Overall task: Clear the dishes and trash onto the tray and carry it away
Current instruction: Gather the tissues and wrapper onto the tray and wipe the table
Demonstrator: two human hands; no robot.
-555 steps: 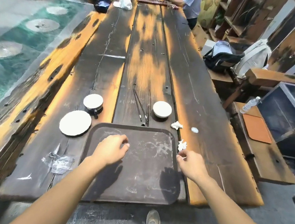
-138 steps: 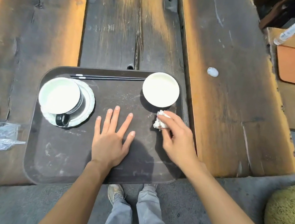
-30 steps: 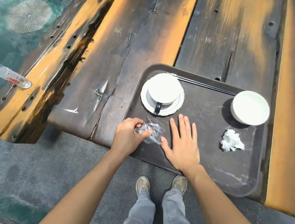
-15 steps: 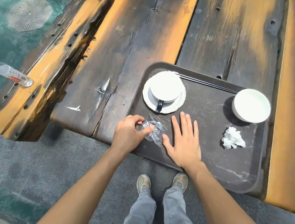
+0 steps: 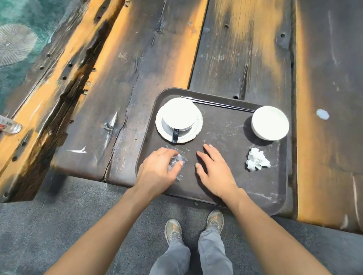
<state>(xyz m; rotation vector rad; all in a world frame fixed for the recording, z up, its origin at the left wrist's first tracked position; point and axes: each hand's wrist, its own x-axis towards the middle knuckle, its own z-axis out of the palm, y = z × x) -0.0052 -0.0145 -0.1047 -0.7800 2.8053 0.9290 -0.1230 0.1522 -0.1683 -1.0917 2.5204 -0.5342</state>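
Note:
A dark brown tray (image 5: pixel 265 193) lies at the near edge of the wooden table. On it stand a white cup (image 5: pixel 180 115) on a white saucer (image 5: pixel 195 131), a white bowl (image 5: pixel 270 122), black chopsticks (image 5: pixel 223 105) along the far rim and a crumpled white tissue (image 5: pixel 256 160). My left hand (image 5: pixel 158 170) pinches a clear plastic wrapper (image 5: pixel 177 162) over the tray's near left part. My right hand (image 5: pixel 214 171) rests on the tray beside it, its fingers loosely bent.
A small white scrap (image 5: pixel 322 114) lies on the table to the right of the tray. A plastic bottle (image 5: pixel 1 121) lies at the far left edge. A white smear (image 5: pixel 78 150) marks the plank left of the tray. My shoes (image 5: pixel 192 224) stand on grey floor below.
My left hand has brought the wrapper a little further onto the tray. My right hand's fingers have lifted and curled from lying flat. The camera has shifted slightly.

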